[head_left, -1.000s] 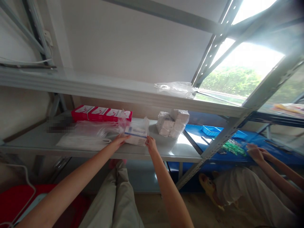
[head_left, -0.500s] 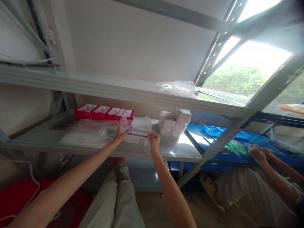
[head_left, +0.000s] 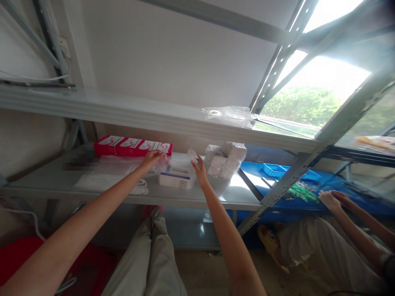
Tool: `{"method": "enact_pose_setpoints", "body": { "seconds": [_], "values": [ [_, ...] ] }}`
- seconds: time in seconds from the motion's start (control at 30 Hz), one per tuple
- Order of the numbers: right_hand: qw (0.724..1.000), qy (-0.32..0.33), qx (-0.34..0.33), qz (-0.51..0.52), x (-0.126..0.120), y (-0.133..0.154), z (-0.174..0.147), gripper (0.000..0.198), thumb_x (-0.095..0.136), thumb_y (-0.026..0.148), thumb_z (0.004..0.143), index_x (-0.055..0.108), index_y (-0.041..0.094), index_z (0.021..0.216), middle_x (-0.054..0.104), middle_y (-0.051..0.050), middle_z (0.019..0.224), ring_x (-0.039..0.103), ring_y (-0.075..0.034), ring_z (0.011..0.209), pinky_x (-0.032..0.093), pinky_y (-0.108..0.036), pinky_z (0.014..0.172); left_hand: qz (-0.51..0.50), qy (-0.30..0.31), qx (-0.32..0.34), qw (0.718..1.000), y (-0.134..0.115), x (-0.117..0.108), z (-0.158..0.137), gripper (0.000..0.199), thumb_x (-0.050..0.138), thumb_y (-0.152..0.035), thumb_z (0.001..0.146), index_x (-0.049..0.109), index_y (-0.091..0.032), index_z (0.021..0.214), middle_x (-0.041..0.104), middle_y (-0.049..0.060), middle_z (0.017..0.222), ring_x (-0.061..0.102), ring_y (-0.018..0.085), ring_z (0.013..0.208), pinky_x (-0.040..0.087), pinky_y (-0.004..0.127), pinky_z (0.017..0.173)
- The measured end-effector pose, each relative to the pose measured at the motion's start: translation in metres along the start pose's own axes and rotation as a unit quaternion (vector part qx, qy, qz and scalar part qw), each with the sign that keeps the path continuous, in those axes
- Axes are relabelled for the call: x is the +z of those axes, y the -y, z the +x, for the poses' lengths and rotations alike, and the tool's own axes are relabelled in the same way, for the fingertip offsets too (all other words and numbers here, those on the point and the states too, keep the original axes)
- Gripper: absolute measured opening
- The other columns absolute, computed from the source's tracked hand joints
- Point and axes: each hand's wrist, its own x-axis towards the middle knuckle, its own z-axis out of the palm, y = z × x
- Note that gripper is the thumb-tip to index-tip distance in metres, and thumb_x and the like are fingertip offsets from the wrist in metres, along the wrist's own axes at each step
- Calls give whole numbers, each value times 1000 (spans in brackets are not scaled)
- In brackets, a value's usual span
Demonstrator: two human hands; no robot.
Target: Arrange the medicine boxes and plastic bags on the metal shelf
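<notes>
A white box with a blue stripe (head_left: 175, 180) lies on the grey shelf in front of me, with a clear plastic bag (head_left: 191, 154) around it. My left hand (head_left: 153, 158) pinches the bag's edge above the box's left end, close to the red boxes. At the right end, my right hand (head_left: 200, 169) has its thumb and fingers apart beside the upright corner of the bag. Whether those fingertips touch the plastic is hard to see. Left of the box, under my left forearm, lie flat clear bags (head_left: 105, 174) and a white coiled item (head_left: 141, 187).
Red-and-white boxes (head_left: 132, 147) stand in a row at the back. Wrapped white boxes (head_left: 226, 160) sit to the right. An upper shelf (head_left: 154, 119) overhangs the work. Beyond the metal post (head_left: 286, 181), another person's hands (head_left: 331, 200) work at a blue table.
My left hand has moved up and left, drawing its bag edge along. My right hand has risen slightly and its fingers have spread. The box stays nearly in place.
</notes>
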Motion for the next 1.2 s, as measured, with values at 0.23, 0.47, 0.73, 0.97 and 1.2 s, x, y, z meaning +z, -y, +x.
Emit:
{"method": "enact_pose_setpoints", "body": {
  "seconds": [0.23,0.47,0.73,0.97,1.2],
  "values": [
    [995,74,8,69,9,24,27,30,69,46,64,71,19,76,72,-5,84,63,-24,91,46,-35,85,-171,20,-31,985,-23,4,2,26,77,-23,59,61,-16,78,69,4,79,67,19,79,50,28,71],
    [957,78,102,259,9,29,12,25,66,39,67,68,19,82,71,-3,81,64,-20,82,49,-30,76,-142,-1,-8,990,-35,8,10,11,70,-15,60,64,-15,70,67,3,74,63,15,73,47,24,68],
    [925,122,81,350,16,28,21,27,58,37,76,66,21,95,66,-7,117,58,-20,114,40,-37,104,-146,6,-10,989,-28,7,7,31,72,-18,55,62,-20,84,67,1,90,61,14,74,45,22,60],
    [957,139,22,255,15,33,16,64,58,37,79,41,25,140,62,-5,121,53,-18,117,34,-38,106,-139,53,-15,989,-33,7,5,40,72,-17,53,58,-21,90,66,2,89,62,16,78,47,24,63],
    [982,133,-75,112,26,19,27,49,53,36,82,50,23,129,66,-4,93,61,-19,88,43,-39,93,9,52,157,986,-21,11,10,35,73,-28,61,60,-18,91,64,6,98,60,21,97,45,33,89]
  ]
}}
